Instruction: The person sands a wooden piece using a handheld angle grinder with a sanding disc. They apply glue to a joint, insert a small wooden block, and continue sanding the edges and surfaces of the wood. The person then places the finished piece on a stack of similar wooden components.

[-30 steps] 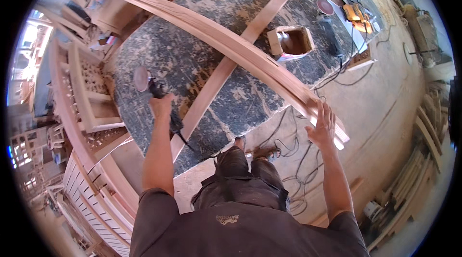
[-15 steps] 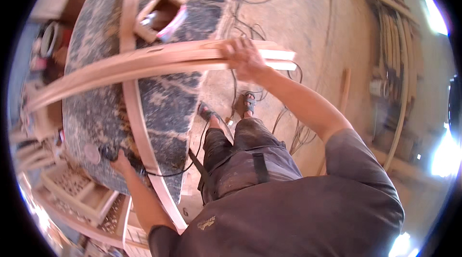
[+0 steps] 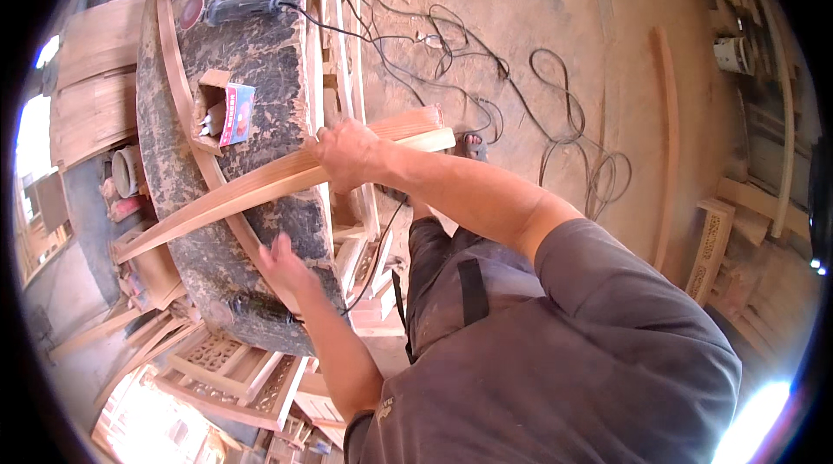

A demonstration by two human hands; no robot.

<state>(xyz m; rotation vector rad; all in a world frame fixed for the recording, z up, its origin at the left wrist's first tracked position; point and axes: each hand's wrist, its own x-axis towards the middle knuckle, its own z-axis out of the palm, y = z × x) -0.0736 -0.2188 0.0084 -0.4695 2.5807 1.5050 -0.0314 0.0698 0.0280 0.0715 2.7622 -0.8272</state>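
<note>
My right hand (image 3: 349, 156) is closed around a pair of long wooden strips (image 3: 260, 179), near their right ends. The strips lie side by side, slant across the dark, worn worktable (image 3: 282, 99) and reach past both its edges. My left hand (image 3: 291, 275) is off the angle grinder, blurred, its fingers stretched out near a long flat wooden strip (image 3: 193, 130) that runs lengthwise along the table. Below that hand, at the near end of the table, lies the dark angle grinder (image 3: 260, 312), partly hidden by my forearm.
An open small carton (image 3: 213, 112) stands on the table. Beyond it lies a second grinder (image 3: 247, 9) with a reddish disc. Black cables (image 3: 468, 43) loop across the floor. Carved wooden frames (image 3: 252, 377) stand near the table's near end, and a loose plank (image 3: 666, 143) lies at the right.
My left hand has let go of the grinder and moved up toward the strips. My right hand still grips the pair, which now slants more, and the view has shifted.
</note>
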